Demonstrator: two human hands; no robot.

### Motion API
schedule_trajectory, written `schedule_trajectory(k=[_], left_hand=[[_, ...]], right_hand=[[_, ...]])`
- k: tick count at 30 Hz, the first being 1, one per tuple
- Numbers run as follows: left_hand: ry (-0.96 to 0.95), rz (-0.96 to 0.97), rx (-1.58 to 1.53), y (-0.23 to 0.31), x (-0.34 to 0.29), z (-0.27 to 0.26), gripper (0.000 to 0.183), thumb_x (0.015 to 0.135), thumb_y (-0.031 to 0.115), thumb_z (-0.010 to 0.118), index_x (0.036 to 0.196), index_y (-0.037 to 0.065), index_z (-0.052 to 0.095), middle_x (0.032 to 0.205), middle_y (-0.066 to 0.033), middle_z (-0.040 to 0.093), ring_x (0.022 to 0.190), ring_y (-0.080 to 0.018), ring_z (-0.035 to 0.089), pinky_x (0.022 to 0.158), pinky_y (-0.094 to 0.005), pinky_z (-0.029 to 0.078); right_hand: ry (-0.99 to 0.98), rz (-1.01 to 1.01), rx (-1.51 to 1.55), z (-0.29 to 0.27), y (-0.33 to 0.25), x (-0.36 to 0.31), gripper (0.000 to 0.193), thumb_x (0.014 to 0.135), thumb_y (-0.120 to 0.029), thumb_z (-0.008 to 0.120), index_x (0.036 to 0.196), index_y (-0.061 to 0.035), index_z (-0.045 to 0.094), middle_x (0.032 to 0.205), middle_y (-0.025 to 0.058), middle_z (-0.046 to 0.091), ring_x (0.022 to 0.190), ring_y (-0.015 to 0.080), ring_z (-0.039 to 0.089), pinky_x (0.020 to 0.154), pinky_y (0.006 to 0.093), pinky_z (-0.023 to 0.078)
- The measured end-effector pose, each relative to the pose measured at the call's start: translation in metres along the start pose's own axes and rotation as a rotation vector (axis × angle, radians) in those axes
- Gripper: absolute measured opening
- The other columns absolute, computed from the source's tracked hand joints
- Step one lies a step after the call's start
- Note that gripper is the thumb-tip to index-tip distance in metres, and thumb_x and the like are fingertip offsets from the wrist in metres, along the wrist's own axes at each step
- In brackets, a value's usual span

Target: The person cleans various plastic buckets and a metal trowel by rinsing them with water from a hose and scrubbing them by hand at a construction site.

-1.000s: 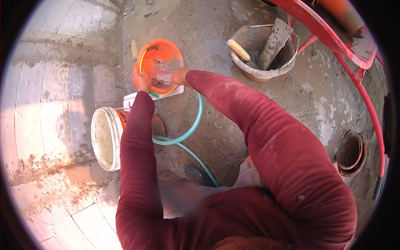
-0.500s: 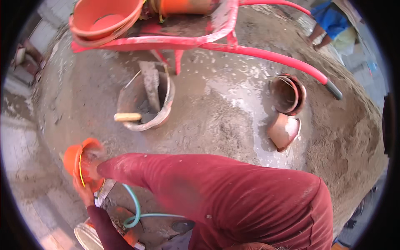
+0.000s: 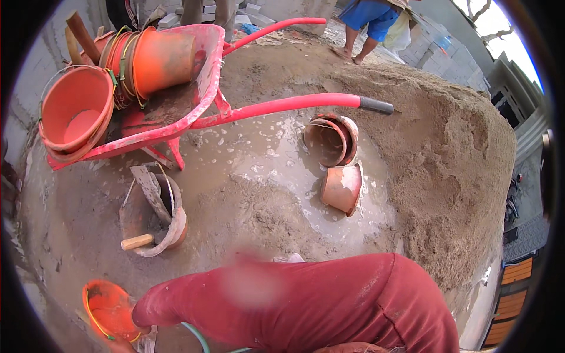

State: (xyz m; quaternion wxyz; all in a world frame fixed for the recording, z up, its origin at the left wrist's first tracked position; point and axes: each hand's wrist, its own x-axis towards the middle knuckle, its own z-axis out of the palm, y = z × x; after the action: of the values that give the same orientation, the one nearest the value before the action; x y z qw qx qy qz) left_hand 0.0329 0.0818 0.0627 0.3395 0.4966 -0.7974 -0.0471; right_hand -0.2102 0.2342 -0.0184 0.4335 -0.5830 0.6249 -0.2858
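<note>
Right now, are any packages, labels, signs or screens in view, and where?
None that can be made out. In view are only an orange bucket at the lower left by the red sleeve, a red wheelbarrow holding orange buckets at the top, and muddy buckets on the wet ground.

No labels, signs or screens showing, only one possible package, a pale bulging sack or bag (image 3: pixel 405 30) hanging beside a standing person, far beyond the red wheelbarrow (image 3: pixel 194 82), details unclear.

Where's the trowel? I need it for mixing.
Head view, left of centre: the trowel stands in the mortar-caked bucket below the red wheelbarrow.
</note>
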Motion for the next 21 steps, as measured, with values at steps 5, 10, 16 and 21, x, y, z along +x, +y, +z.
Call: schedule_trajectory(k=[5,10,16,21], left_hand=[[-0.141,-0.596,-0.177,-0.054,-0.006,0.017,0.056,0.093,0.021,0.057,0.142,-0.001,0.037,0.133,-0.0205,0.050,0.115,-0.0304,0.054,0.098,-0.0407,0.045],[-0.387,-0.739,-0.416,-0.094,-0.033,0.033,0.055,0.090,0.041,0.063,0.125,0.000,0.052,0.105,-0.0114,0.060,0.085,-0.0192,0.061,0.065,-0.0335,0.052],[-0.197,-0.836,-0.383,-0.001,-0.038,0.012,0.049,0.091,0.032,0.063,0.121,-0.005,0.051,0.105,-0.0111,0.061,0.085,-0.0223,0.064,0.067,-0.0348,0.054],[-0.473,-0.882,-0.575,-0.053,-0.016,0.017,0.026,0.091,0.014,0.060,0.110,-0.003,0.057,0.101,-0.0141,0.065,0.082,-0.0229,0.066,0.069,-0.0382,0.056]], right_hand=[[0.014,-0.053,0.051,0.006,-0.010,0.001,0.039,0.083,-0.034,0.055,0.109,-0.0090,0.070,0.109,0.0171,0.068,0.104,0.0321,0.064,0.088,0.0438,0.050],[0.015,-0.102,0.085,0.003,-0.027,-0.005,0.037,0.082,-0.032,0.056,0.109,-0.0089,0.070,0.108,0.0166,0.068,0.103,0.0315,0.065,0.088,0.0437,0.050],[0.007,-0.101,0.120,0.001,-0.023,-0.008,0.036,0.082,-0.029,0.057,0.108,-0.0088,0.070,0.107,0.0160,0.069,0.102,0.0308,0.065,0.087,0.0436,0.051],[-0.113,-0.189,0.053,0.018,-0.079,0.011,0.035,0.081,-0.027,0.059,0.108,-0.0086,0.070,0.106,0.0155,0.069,0.101,0.0301,0.066,0.086,0.0435,0.051]])
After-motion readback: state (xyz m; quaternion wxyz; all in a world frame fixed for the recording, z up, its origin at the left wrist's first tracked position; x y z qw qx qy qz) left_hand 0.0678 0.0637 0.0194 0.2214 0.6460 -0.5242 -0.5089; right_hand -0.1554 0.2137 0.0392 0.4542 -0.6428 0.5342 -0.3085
